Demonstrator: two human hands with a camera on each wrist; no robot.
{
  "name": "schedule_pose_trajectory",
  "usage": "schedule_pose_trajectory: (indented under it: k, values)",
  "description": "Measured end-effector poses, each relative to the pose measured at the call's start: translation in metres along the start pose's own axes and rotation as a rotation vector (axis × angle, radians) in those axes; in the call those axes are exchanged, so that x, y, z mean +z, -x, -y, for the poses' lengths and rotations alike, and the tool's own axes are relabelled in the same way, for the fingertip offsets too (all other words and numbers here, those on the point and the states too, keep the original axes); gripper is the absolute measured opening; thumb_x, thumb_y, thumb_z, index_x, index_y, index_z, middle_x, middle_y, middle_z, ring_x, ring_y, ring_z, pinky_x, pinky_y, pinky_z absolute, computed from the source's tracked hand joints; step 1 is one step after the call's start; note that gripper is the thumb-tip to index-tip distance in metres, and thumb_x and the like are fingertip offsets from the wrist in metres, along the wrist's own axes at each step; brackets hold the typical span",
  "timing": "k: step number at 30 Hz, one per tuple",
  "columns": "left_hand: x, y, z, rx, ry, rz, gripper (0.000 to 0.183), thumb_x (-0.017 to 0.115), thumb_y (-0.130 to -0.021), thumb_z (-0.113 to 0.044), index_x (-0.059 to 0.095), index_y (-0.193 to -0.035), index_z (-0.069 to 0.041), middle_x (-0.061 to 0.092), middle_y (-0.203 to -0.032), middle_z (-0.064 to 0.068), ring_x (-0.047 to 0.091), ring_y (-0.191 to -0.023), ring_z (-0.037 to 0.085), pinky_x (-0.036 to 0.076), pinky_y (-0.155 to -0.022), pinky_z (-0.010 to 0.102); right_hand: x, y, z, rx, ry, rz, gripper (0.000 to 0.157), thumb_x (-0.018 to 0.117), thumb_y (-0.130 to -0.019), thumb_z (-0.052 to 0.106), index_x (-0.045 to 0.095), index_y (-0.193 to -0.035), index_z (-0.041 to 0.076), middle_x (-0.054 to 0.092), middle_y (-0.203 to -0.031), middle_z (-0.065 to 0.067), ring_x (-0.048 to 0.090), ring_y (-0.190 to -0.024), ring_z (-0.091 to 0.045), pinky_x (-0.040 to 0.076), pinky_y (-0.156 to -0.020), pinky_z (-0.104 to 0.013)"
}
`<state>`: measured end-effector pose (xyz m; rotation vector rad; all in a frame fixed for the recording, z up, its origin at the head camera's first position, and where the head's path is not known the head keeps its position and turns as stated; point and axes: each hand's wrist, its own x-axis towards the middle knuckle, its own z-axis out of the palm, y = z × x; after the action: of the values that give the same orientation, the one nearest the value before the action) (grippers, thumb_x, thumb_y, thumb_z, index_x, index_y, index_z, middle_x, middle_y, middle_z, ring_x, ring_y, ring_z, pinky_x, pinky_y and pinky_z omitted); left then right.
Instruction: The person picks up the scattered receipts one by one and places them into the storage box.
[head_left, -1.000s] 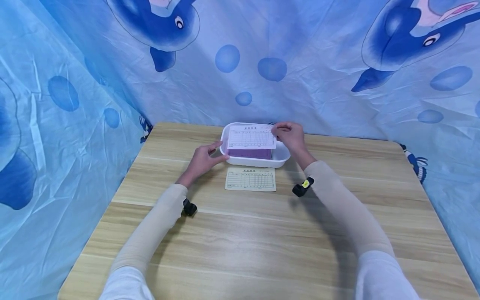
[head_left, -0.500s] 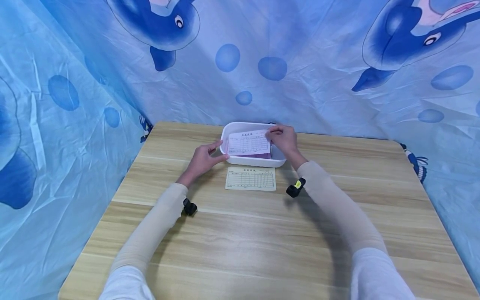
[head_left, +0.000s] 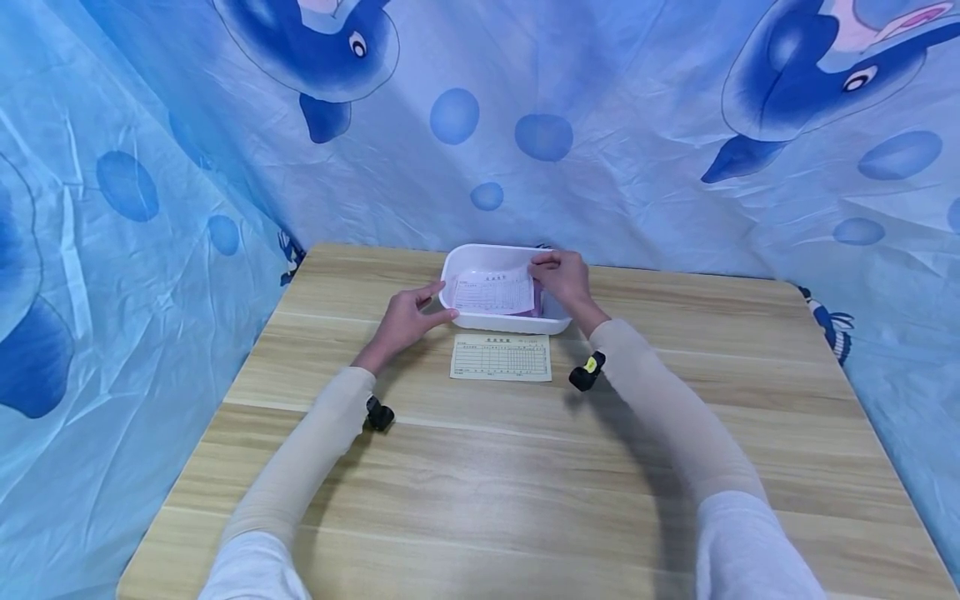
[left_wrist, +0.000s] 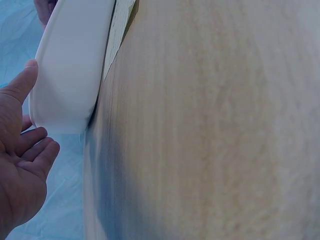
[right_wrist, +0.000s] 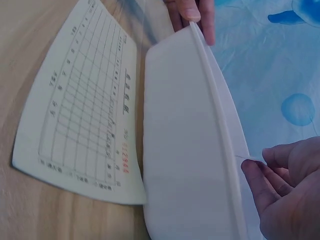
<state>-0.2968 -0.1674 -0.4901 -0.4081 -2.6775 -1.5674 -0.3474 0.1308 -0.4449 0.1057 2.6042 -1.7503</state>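
A white plastic tray (head_left: 510, 323) stands near the table's far edge. My left hand (head_left: 405, 323) holds its left end, thumb at the near rim and a finger at the far side; in the left wrist view the other fingers of this hand (left_wrist: 25, 165) are loosely curled. Low inside the tray is a white printed form slip (head_left: 491, 293), its top right corner pinched by my right hand (head_left: 566, 277). Under it shows a strip of something purple (head_left: 537, 302). In the right wrist view, thumb and forefinger of this hand (right_wrist: 290, 185) meet on the paper, mostly hidden behind the tray wall.
A pale yellow-green printed slip (head_left: 501, 358) lies on the wooden table (head_left: 480, 483) just in front of the tray, its edge close to the tray wall. A blue curtain with dolphins (head_left: 487, 108) hangs right behind the table and along its sides.
My right hand has moved left and lowered the white slip into the tray, over the purple thing, which was more exposed before. The left hand has stayed at the tray's end.
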Motion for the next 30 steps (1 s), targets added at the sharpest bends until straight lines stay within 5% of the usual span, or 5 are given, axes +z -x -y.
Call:
schedule_pose_trajectory:
  k: [9, 19, 30]
  values:
    - [0.001, 0.001, 0.0, -0.003, 0.001, 0.003, 0.076, 0.084, -0.085, -0.041, 0.056, -0.144, -0.003, 0.052, -0.151, 0.013, 0.052, -0.139, 0.031, 0.047, -0.114, 0.04, -0.028, 0.006, 0.01, -0.109, 0.054, 0.016, 0.021, 0.071, -0.096, 0.013, 0.073, -0.112, -0.002, 0.075, -0.107, -0.021, 0.076, -0.089, -0.026, 0.064, -0.086, -0.041]
    - [0.001, 0.002, -0.001, -0.006, -0.003, -0.01, 0.075, 0.084, -0.085, -0.042, 0.057, -0.144, -0.005, 0.053, -0.151, 0.012, 0.052, -0.138, 0.029, 0.047, -0.114, 0.039, -0.056, 0.046, 0.03, -0.252, 0.087, 0.072, 0.026, 0.074, -0.096, 0.02, 0.073, -0.115, 0.002, 0.075, -0.108, -0.016, 0.074, -0.092, -0.029, 0.064, -0.076, -0.03]
    - [0.001, 0.001, -0.001, -0.009, -0.012, -0.004, 0.076, 0.084, -0.085, -0.041, 0.057, -0.144, -0.004, 0.053, -0.151, 0.012, 0.053, -0.138, 0.03, 0.048, -0.114, 0.04, -0.066, 0.088, 0.004, -0.299, 0.069, 0.089, 0.027, 0.078, -0.093, 0.023, 0.076, -0.112, 0.004, 0.076, -0.108, -0.014, 0.072, -0.09, -0.016, 0.059, -0.074, -0.017]
